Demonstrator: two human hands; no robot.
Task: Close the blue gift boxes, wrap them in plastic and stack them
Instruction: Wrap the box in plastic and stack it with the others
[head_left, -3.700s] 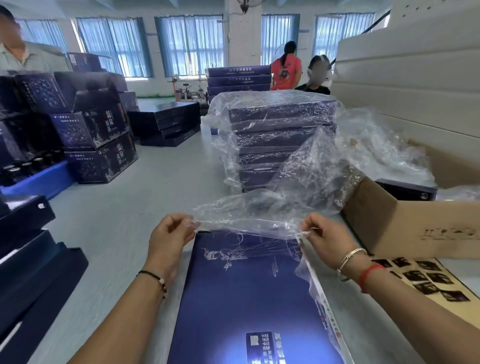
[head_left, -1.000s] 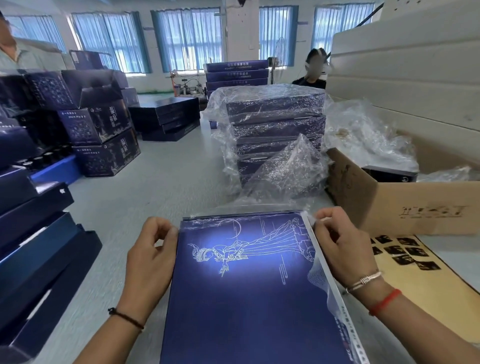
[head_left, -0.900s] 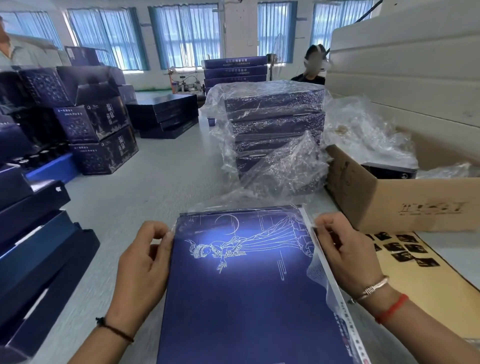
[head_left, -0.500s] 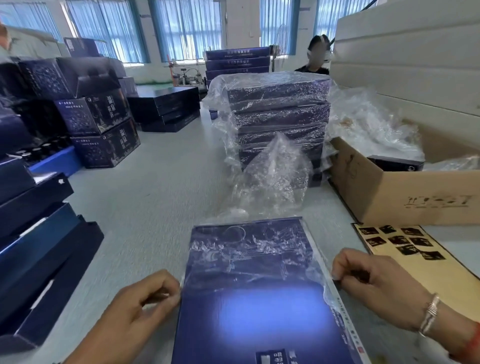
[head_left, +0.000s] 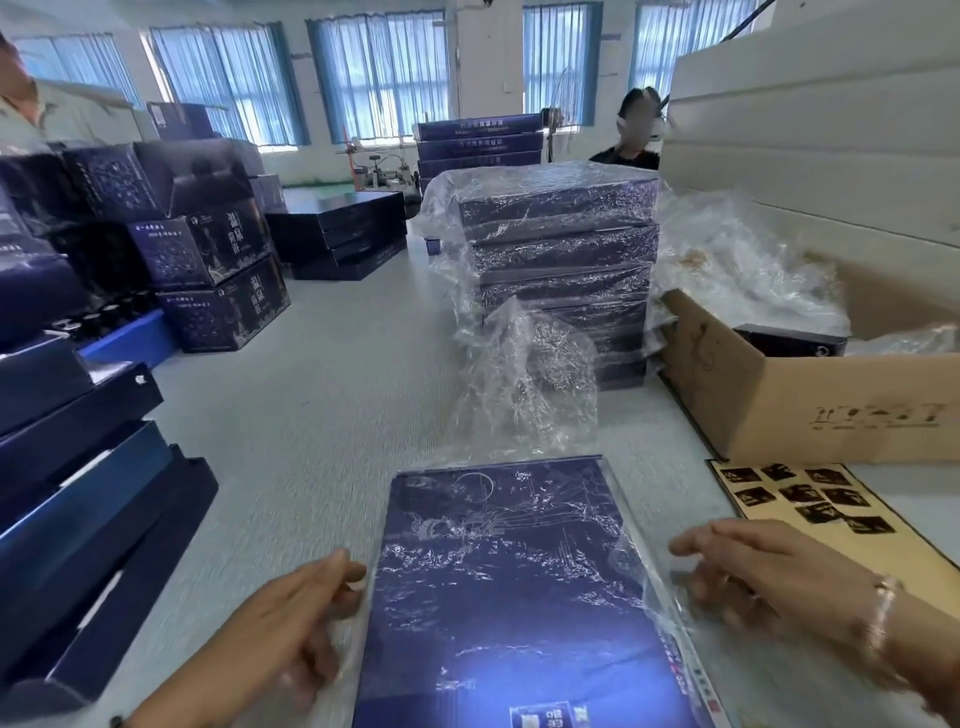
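Note:
A blue gift box (head_left: 519, 597) with a white line drawing lies closed and flat on the grey surface in front of me. A clear plastic bag (head_left: 524, 395) sheathes its far half, and the loose end bunches up beyond the box. My left hand (head_left: 291, 618) lies along the box's left edge and my right hand (head_left: 758, 577) along its right edge, each pinching the bag's side between thumb and fingers; both are motion-blurred. Behind stands a stack of wrapped blue boxes (head_left: 561, 244).
An open cardboard carton (head_left: 810, 410) with plastic bags and a dark box stands at right, a tan printed sheet (head_left: 815, 509) in front of it. Open blue boxes (head_left: 78, 519) are piled at left. White boards (head_left: 821, 130) rise at right. People are in the background.
Both hands slid from the box's far corners back toward me along its sides, drawing the plastic bag down over the lid. The bag now covers more of the box.

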